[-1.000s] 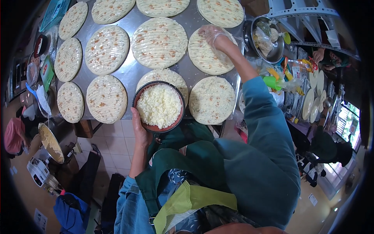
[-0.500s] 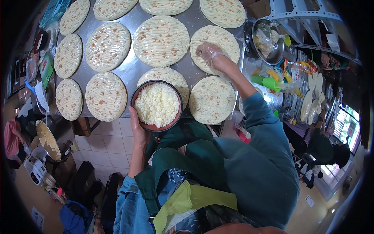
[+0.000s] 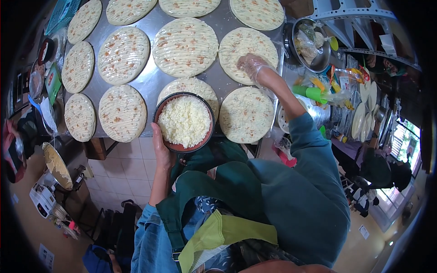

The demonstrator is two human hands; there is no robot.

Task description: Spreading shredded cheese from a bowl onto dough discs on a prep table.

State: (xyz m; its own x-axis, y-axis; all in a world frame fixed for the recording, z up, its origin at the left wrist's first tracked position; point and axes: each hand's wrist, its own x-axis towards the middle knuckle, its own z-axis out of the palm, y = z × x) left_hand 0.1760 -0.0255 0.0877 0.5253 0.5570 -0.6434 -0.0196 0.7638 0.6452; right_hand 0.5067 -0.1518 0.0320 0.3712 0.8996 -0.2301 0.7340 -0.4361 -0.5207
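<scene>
My left hand (image 3: 163, 148) grips the near left side of a dark-rimmed, reddish-brown bowl (image 3: 211, 132). White crumbled cheese (image 3: 185, 121) fills much of it. The bowl hangs over the table's front edge, covering part of a crumb-topped round flatbread (image 3: 200, 85). In a clear plastic glove, my right hand (image 3: 253, 68) is just over another round flatbread (image 3: 236, 41) strewn with pale crumbs. Its fingers are drawn together and point down; what is between them is hidden. Nearer me lies one more crumb-covered flatbread (image 3: 246, 116).
Several flatbreads with piped pale lines and orange bits (image 3: 185, 48) crowd the metal table (image 3: 150, 86). To the right are a steel bowl with bags (image 3: 321, 59), a green cup (image 3: 314, 94) and a perforated metal rack (image 3: 355, 16). A large pan (image 3: 57, 166) stands at lower left.
My right hand has shifted right and slightly toward me over the same flatbread. My left hand keeps the bowl nearly still. At far left, a person in pink has moved.
</scene>
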